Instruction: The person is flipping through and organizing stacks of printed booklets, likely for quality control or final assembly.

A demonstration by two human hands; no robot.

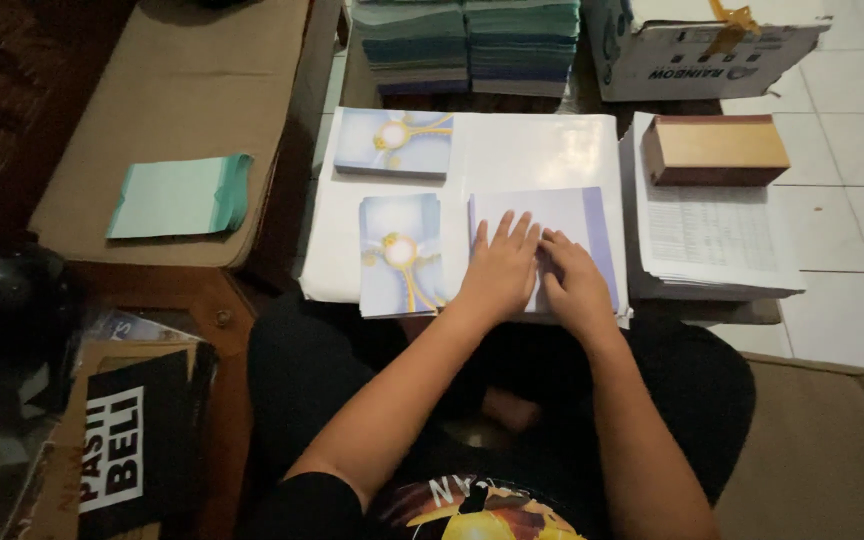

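Note:
My left hand (500, 266) lies flat, fingers spread, on a pale lilac folded sheet (562, 215) that rests on a white board (512, 150) in front of me. My right hand (574, 277) presses the same sheet just beside the left, fingers curled down on the paper near its fold. To the left of the hands sits a stack of blue printed cards with a yellow design (400, 255). A second stack of the same cards (394, 142) lies farther away on the board.
A pile of white printed sheets (717, 240) with a brown box (714, 150) on top stands at the right. Stacks of green and blue paper (467, 45) and a white carton (702, 50) are beyond. Green sheets (182, 195) lie on a cardboard box at the left.

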